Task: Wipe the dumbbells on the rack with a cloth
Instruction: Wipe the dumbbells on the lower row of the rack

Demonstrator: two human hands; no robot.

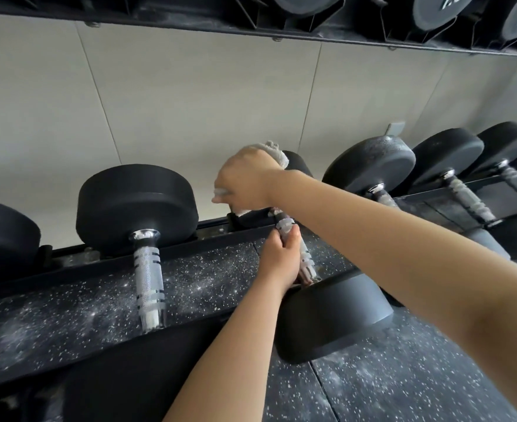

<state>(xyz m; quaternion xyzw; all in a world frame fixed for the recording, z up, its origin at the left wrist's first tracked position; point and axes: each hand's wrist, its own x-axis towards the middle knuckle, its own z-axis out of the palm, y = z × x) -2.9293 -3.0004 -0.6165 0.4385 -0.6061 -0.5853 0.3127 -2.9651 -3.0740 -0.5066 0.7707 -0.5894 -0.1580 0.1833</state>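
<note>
Your right hand (245, 178) is curled round a bunched white cloth (277, 153) and presses it onto the far head of a black dumbbell (333, 315), at the rear rail of the rack (99, 266). Your left hand (281, 260) grips that dumbbell's knurled chrome handle (307, 257), fingers wrapped round it. The near head sits at the rack's front edge. A neighbouring dumbbell (135, 205) lies to the left, apart.

pale tiled wall (190, 102) | speckled dark floor (403, 376) | grey wall plate (395, 128), perhaps a socket
</note>
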